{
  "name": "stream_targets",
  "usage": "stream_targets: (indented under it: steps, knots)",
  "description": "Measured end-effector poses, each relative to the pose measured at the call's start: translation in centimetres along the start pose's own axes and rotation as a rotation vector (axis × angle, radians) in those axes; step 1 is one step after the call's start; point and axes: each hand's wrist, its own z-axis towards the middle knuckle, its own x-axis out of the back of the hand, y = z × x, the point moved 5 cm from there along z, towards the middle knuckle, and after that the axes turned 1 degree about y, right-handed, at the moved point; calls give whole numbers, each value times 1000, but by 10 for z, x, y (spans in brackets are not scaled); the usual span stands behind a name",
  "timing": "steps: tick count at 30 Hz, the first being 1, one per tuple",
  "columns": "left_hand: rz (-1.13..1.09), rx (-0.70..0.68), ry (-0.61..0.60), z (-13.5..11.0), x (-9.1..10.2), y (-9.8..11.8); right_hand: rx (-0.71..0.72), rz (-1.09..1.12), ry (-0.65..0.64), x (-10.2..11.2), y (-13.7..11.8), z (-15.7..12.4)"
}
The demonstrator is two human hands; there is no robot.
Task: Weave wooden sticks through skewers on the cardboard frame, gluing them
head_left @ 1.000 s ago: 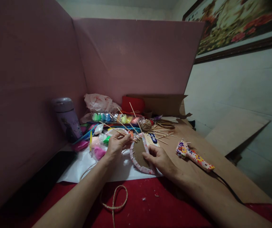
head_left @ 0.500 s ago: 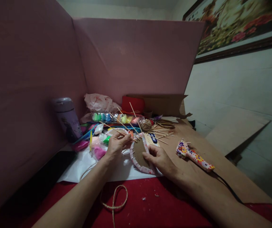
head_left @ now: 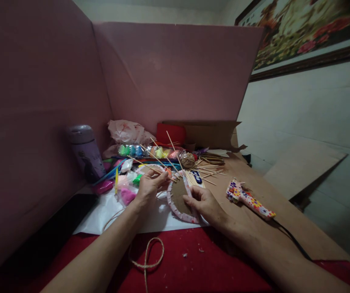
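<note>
Between my hands is a cardboard disc [head_left: 180, 198] with pale pink fabric wrapped over its rim. Several thin wooden sticks fan out from its upper edge, pointing up and away. My right hand [head_left: 202, 200] is closed on the disc's right side, thumb on the cardboard face. My left hand [head_left: 151, 184] pinches the lowest wooden stick [head_left: 146, 164] close to the disc's upper left edge. Behind my left hand lies a second fabric-rimmed cardboard piece [head_left: 149, 167], partly hidden by the fingers and sticks.
A floral glue gun [head_left: 250, 199] with a black cord lies at right on brown cardboard [head_left: 297, 232]. Loose sticks [head_left: 210, 167], a twine ball [head_left: 187, 160] and coloured clay packs [head_left: 132, 151] sit behind. At left stand a purple tumbler [head_left: 86, 154] and a black flat object [head_left: 55, 228]. Twine [head_left: 146, 266] loops in front.
Almost nothing differs. Both hands, the disc and the sticks keep the same positions, with only a very slight shift of the whole view.
</note>
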Motion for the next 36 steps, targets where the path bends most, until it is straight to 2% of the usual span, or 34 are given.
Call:
stream_targets:
  steps: [36]
  knots:
    - [0, -15, -38, 1, 1, -2, 15, -5, -23, -1, 6, 2]
